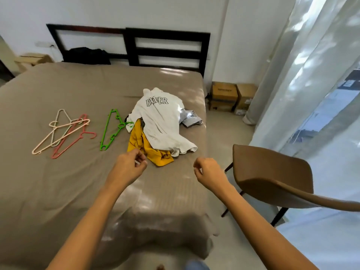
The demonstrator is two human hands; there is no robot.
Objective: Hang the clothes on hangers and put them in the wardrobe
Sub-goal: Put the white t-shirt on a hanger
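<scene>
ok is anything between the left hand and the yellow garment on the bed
Nothing visible. The left hand hovers just short of the yellow garment, with only bare bed sheet between them. The white shirt lies over the garment's far part, but its near edge is uncovered.

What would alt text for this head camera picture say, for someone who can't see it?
Two bare hands, left hand and right hand, reach empty over a brown bed toward a pile of clothes: a white shirt lying over a yellow garment. A green hanger and a few tangled pink and cream hangers lie to the left; a brown chair stands at right.
</scene>
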